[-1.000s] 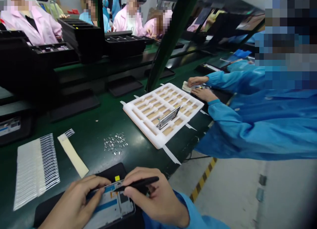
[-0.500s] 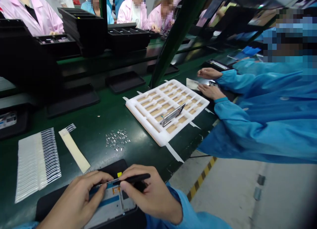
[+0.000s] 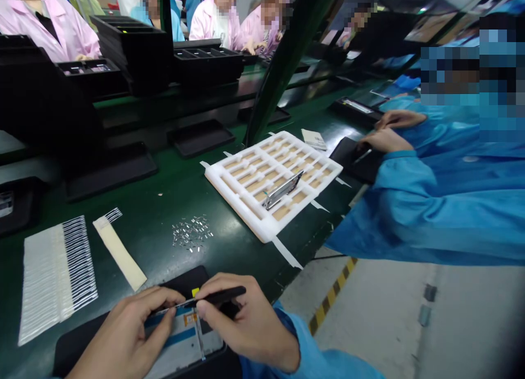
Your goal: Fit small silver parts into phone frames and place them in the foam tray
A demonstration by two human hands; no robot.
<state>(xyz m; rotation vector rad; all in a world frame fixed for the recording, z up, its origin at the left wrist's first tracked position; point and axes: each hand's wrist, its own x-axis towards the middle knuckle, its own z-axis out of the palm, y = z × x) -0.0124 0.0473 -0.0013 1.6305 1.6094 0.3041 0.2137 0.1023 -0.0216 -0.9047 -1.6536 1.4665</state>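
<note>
An opened phone frame (image 3: 180,346) with a silvery inside, blue strips and an orange flex piece lies in a black tray (image 3: 77,335) before me. My right hand (image 3: 250,324) is closed around black tweezers (image 3: 225,295), their tip pointing left at the frame's far edge. Beside that tip, my left hand (image 3: 127,330) pinches thumb and forefinger together at the same edge; what is between them is too small to make out. A yellow tab (image 3: 196,292) shows just behind the tweezers. Several tiny metal pieces (image 3: 192,232) lie scattered on the green bench (image 3: 164,220).
Strips of pale backing (image 3: 45,280) with thin metallic ends and a narrow cream strip (image 3: 121,253) lie left. A white foam tray (image 3: 268,231) holds an upright device part (image 3: 283,191). At right, a co-worker in a blue sleeve (image 3: 410,198) handles something over a black tray.
My hands and the tweezers stay almost in the same place. The co-worker's hands have drawn back to the right, uncovering a black tray and a cream sheet.
</note>
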